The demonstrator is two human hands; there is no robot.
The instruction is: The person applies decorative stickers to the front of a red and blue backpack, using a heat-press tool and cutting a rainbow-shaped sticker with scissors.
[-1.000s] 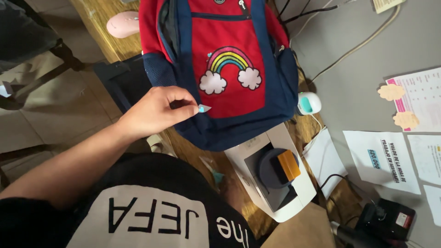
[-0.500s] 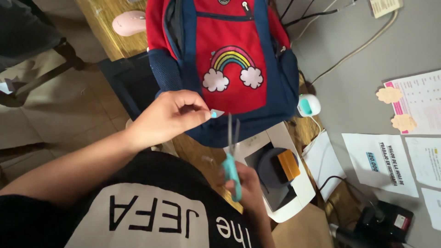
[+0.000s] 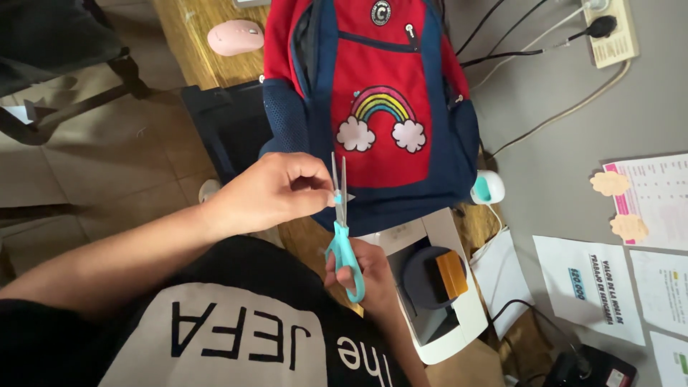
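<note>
My right hand [image 3: 369, 276] grips the teal handles of a pair of scissors [image 3: 342, 240]. Its metal blades point up, slightly apart, in front of the backpack. My left hand [image 3: 276, 190] reaches in from the left and pinches a small light-blue piece [image 3: 338, 198] right at the blades. The piece is too small to identify. A red and navy backpack [image 3: 380, 107] with a rainbow and two clouds on its front pocket stands on the wooden desk [image 3: 193, 21] just beyond both hands.
A white device with a dark round part and an orange block [image 3: 433, 287] sits right of my right hand. A pink mouse [image 3: 235, 36] lies on the desk. Cables and a power strip [image 3: 609, 32] run along the grey wall, with papers [image 3: 656, 208] pinned to it.
The scissors came up from below, and their blades now reach the small piece. My left hand has stayed pinched on it in front of the backpack's lower edge.
</note>
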